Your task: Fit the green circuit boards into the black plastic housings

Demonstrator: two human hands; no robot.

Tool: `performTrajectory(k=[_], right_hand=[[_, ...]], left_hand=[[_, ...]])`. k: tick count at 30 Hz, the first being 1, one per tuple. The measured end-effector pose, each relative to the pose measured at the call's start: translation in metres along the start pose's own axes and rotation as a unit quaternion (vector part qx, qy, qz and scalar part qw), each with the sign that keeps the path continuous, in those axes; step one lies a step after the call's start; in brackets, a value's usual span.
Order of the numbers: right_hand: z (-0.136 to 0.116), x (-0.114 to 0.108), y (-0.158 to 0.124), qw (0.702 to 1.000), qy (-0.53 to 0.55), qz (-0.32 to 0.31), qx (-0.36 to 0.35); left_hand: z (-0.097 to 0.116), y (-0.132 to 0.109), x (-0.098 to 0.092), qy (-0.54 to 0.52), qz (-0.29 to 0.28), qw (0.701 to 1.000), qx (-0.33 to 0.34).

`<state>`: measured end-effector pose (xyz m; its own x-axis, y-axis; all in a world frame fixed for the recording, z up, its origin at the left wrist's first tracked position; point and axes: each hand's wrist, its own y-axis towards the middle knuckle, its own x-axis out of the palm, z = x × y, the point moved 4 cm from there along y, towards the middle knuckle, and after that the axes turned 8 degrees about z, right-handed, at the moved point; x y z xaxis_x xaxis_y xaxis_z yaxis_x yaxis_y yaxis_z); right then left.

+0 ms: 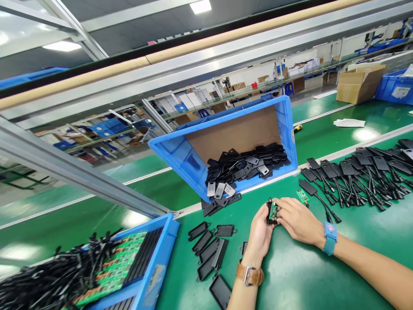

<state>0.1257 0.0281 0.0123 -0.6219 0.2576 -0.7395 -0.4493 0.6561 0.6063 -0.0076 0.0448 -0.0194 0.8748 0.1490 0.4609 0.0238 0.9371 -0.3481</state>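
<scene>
My left hand (pixel 262 234) is closed round a small black plastic case (pixel 269 206), held upright above the green bench. A green circuit board (pixel 273 212) sits at the open side of the case; whether it is fully inside cannot be made out. The fingers of my right hand (pixel 298 220) are bent and pinch the board's edge against the case. Just beyond the right hand lies another green circuit board (pixel 302 196), partly covered by the hand. Left of my left hand, several empty black case shells (pixel 209 250) lie loose on the bench.
A tilted blue bin (pixel 222 125) holds a heap of flat black covers (pixel 248 165). Cabled black units (pixel 348 168) lie in a row at right. Front left, a blue tray (pixel 161 262) carries cabled circuit boards (pixel 124 258). A metal post (pixel 97 172) slants nearby. A white glove (pixel 349 123) lies behind.
</scene>
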Motion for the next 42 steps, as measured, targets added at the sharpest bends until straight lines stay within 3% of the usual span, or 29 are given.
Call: performTrajectory(k=[11, 25, 33, 42], right_hand=[[-0.004, 0.011, -0.005, 0.993, -0.091, -0.047, -0.051], [-0.001, 0.011, -0.006, 0.999, -0.011, -0.031, -0.025], [0.001, 0.004, -0.003, 0.996, 0.048, -0.077, 0.026], [-0.002, 0.003, -0.004, 0.998, 0.026, -0.065, -0.004]], left_hand=[[-0.008, -0.001, 0.001, 0.009, 0.009, 1.000, 0.018], [-0.011, 0.002, 0.002, -0.023, 0.004, 1.000, 0.006], [-0.011, 0.000, 0.004, -0.017, 0.004, 1.000, -0.001], [-0.011, -0.005, 0.003, 0.020, 0.026, 0.999, -0.002]])
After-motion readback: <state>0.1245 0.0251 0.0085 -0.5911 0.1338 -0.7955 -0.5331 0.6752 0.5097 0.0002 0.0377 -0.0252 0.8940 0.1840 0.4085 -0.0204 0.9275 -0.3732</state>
